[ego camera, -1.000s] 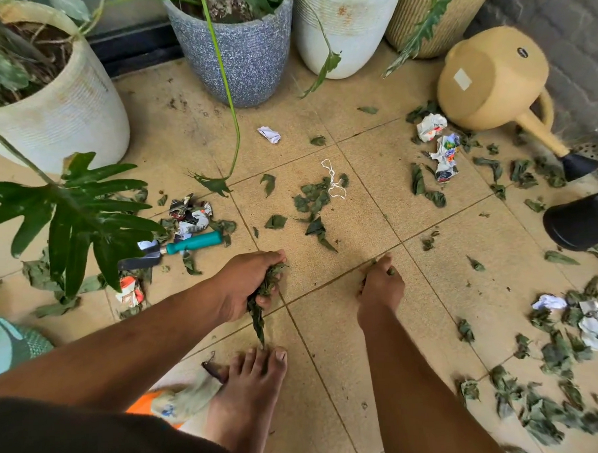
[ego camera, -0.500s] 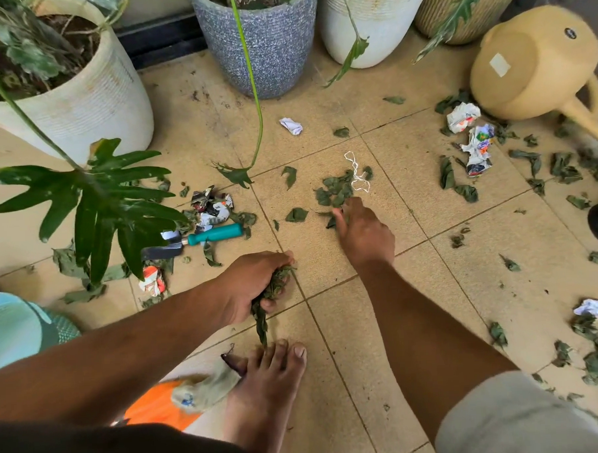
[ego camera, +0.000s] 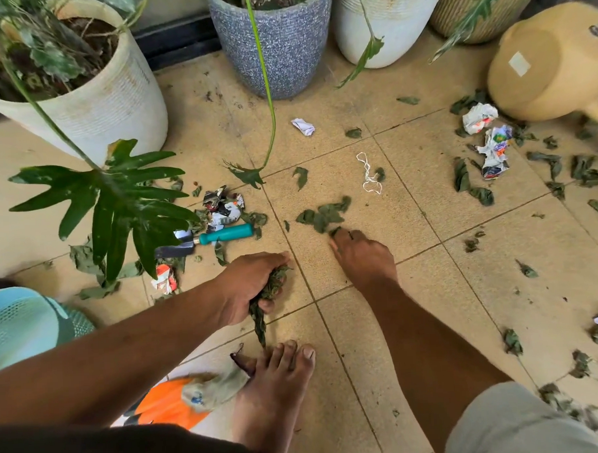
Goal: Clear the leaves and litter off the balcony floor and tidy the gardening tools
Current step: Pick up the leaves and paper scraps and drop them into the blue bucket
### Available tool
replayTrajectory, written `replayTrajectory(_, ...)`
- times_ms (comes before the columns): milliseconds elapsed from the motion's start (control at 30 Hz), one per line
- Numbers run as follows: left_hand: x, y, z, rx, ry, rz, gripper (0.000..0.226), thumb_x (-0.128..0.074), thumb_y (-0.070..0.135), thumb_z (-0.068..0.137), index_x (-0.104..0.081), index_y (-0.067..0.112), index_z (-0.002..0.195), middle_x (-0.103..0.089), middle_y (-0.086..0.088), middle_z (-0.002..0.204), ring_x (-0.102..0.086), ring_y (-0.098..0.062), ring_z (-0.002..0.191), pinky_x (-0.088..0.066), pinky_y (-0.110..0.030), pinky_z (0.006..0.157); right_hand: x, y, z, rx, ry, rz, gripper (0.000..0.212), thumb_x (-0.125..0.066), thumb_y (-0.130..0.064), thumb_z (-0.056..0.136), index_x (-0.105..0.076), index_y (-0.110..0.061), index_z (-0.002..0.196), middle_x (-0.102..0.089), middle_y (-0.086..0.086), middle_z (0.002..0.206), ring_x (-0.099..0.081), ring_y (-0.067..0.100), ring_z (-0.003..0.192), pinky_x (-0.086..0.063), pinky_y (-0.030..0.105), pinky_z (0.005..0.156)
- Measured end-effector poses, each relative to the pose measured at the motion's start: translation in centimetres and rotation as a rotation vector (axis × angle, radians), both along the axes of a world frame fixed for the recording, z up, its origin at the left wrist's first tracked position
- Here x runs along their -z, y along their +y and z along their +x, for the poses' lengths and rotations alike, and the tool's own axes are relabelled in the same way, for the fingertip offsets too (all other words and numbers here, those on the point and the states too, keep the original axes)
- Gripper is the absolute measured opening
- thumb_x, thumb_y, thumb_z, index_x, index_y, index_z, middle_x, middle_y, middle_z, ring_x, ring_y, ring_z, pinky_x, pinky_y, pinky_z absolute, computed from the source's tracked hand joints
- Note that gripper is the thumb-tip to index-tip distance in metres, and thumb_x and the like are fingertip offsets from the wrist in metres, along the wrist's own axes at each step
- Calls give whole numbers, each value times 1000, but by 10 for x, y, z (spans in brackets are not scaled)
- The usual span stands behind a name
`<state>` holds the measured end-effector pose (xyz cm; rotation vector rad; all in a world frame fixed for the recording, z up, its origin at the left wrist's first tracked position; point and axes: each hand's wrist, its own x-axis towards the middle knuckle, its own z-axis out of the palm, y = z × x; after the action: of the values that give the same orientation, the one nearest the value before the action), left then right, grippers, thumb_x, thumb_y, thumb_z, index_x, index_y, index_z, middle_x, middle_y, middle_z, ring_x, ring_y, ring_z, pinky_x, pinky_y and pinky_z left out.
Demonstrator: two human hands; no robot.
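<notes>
Down: trowel [ego camera: 205, 239] flat, teal handle pointing right, blade left.

Left arm comes in from the lower left, forearm stretched low across the floor, and the left hand [ego camera: 255, 286] is curled into a tight grip, fingers and thumb wrapped round a bunch of leaves [ego camera: 265, 301] that trails out below the fist. Right arm reaches in from the lower right, sleeve at the elbow, wrist straight. The right hand [ego camera: 362, 254] is palm down, knuckles up, its fingertips [ego camera: 335, 236] touching the near edge of a leaf pile [ego camera: 324, 215].
</notes>
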<state>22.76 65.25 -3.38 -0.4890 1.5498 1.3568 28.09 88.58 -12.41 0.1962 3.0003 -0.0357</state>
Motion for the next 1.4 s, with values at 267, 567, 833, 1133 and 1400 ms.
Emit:
replayTrajectory(267, -13, 41, -15, -36, -34, 28, 20, -62, 31, 108, -59, 12, 107, -53, -2, 63, -42, -14, 49, -29, -23, 38, -44, -26, 27, 1216, 297, -1213, 51, -39, -54, 109, -65, -13, 95, -62, 1, 69, -54, 12, 52, -45, 26, 43)
replayTrajectory(567, -151, 117, -48, -91, -86, 23, 22, -69, 32, 103, -58, 19, 90, -50, 0, 65, -42, -14, 48, -27, -22, 39, -231, 4, 40, 1518, 452, -1843, 41, -42, -40, 113, -62, -9, 95, -70, 11, 74, -35, 12, 43, -23, 22, 38)
replayTrajectory(833, -412, 170, -51, 10, -56, 61, 18, -69, 34, 103, -63, 18, 98, -45, -3, 66, -38, -16, 49, -24, -23, 44, -501, 30, 0, 1380, 407, -1681, 30, -46, -38, 112, -57, -14, 98, -44, 1, 53, -30, 15, 41, -21, 23, 43)
replayTrajectory(1133, -717, 201, -81, 147, 313, 70, 26, -67, 34, 103, -70, 9, 100, -57, -10, 62, -47, -22, 46, -34, -27, 44, -806, 39, -63, 1389, 456, -1386, 49, -51, -51, 106, -62, -12, 79, -50, 2, 48, -43, 19, 37, -35, 29, 42)
replayTrajectory(1400, -850, 199, -76, -19, 531, 85, 27, -70, 32, 101, -69, 6, 95, -64, -3, 56, -53, -18, 44, -39, -29, 48, -960, 25, -96, 1305, 461, -1088, 70, -37, -83, 90, -69, -21, 94, -74, 6, 94, -71, 32, 96, -56, 43, 87)
